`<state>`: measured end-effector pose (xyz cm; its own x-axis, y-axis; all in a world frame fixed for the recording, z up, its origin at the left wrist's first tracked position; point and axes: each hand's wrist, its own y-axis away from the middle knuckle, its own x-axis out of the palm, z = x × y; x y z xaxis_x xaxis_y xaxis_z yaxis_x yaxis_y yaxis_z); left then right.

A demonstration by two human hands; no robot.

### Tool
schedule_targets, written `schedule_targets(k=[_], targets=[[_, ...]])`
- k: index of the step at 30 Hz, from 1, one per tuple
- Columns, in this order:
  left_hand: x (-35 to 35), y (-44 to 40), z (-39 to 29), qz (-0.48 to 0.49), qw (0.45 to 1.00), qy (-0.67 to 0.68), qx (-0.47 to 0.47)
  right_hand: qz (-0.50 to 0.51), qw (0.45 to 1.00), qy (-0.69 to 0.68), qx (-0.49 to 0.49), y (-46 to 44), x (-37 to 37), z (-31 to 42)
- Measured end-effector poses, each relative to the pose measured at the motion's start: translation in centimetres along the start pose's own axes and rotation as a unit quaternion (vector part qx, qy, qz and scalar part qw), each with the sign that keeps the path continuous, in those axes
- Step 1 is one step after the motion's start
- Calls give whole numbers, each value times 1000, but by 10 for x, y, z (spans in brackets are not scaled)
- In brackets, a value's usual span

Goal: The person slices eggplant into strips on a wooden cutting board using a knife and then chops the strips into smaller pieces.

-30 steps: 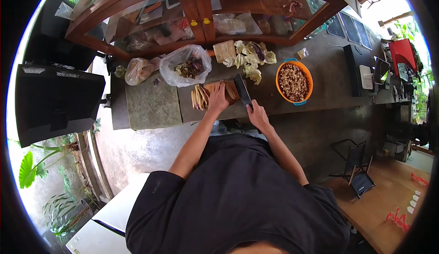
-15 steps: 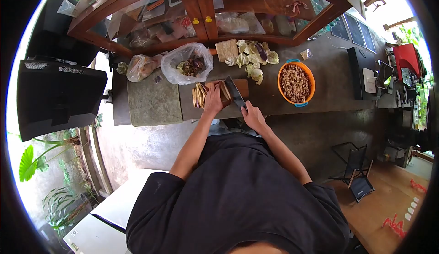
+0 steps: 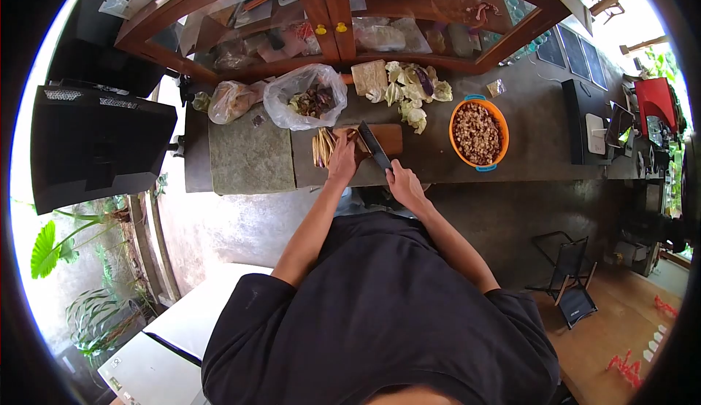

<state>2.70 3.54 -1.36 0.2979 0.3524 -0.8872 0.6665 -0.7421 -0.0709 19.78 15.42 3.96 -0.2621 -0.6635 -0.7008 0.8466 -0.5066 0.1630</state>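
On a wooden cutting board (image 3: 391, 139) lie pale strips of eggplant (image 3: 321, 148) with purple skin, gathered at its left end. My left hand (image 3: 343, 160) is over the board beside these strips, its fingers bent down on a piece of eggplant that they mostly hide. A wide dark blade belongs to the knife (image 3: 374, 145), which slants across the board just right of my left fingers. Wrapped round its handle is my right hand (image 3: 404, 184), near the table's front edge.
Behind the board are a plastic bag (image 3: 274, 106) with dark scraps, a tan block (image 3: 369, 80) and loose pale leaves (image 3: 412, 113). An orange basin (image 3: 505, 133) of chopped pieces stands right. Left lies a grey-green mat (image 3: 252, 160); a glass-doored cabinet (image 3: 328, 51) borders the back.
My left fingers have shifted right, closer to the blade, covering the pale piece that showed between hand and knife. My right hand keeps its grip on the knife. The view has shifted slightly.
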Motion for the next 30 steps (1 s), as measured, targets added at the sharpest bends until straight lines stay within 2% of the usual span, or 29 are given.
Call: schedule_targets(k=[4, 6, 10, 12, 15, 18, 24, 26, 28, 29, 30], targets=[[-3, 1, -6, -42, 998, 42, 16, -1, 1000, 2, -9, 0, 0, -3], [4, -1, -2, -49, 997, 56, -20, 1, 1000, -2, -13, 0, 0, -3], [26, 2, 12, -82, 997, -2, 0, 7, 1000, -4, -11, -1, 1, -3], [23, 2, 8, -66, 997, 28, -41, 14, 1000, 0, -6, -1, 4, -5], [11, 1, 5, -21, 998, 47, -22, 16, 1000, 4, -5, -2, 9, -7], [13, -2, 6, -39, 996, 75, -17, 17, 1000, 14, -8, -6, 15, -7], [23, -1, 12, -35, 999, 7, -10, 17, 998, 57, 1, -13, 24, -4], [15, -3, 8, -29, 999, 28, -19, 16, 998, 54, 4, -15, 23, -6], [4, -6, 5, 117, 990, 38, -66, 22, 998, 56, 6, -18, 29, -11], [3, -7, 3, 118, 990, 38, -67, 24, 998, 57, 10, -21, 31, -14], [8, -6, 5, 60, 997, 41, -37, 26, 998, 57, 8, -27, 32, -12]])
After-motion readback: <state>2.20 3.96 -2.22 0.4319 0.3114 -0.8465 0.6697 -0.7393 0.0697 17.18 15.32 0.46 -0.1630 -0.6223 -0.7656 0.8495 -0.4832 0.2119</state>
